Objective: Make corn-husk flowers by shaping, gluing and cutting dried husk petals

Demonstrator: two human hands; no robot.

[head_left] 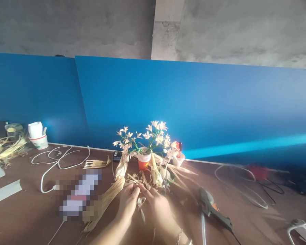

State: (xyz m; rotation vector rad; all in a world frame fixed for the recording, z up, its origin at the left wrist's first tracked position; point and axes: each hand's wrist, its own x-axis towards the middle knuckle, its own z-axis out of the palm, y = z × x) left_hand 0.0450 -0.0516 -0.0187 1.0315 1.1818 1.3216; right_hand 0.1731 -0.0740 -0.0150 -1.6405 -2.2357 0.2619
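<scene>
My left hand (pixel 128 200) is closed in a pinch, thumb uppermost, at the middle of the table. Close against its fingertips is my right hand (pixel 158 204), its fingers bent inward and also pinching. Between them is a thin strip of dried corn husk (pixel 133 177), mostly hidden by the fingers. A pale husk scrap (pixel 141 201) shows in the gap between the hands. Just beyond stands a red and white paper cup (pixel 144 161) holding husk flowers (pixel 158 134) on green stems. Dried husks (pixel 121 166) lie around the cup and beside my left wrist.
To the right lies a dark glue gun (pixel 214 209) with its cord. A blurred-out phone-like object (pixel 81 194) lies left, near a white cable (pixel 50 166). Another paper cup (pixel 39 141) and a husk pile (pixel 7 149) stand far left. A blue partition (pixel 194 102) closes the back.
</scene>
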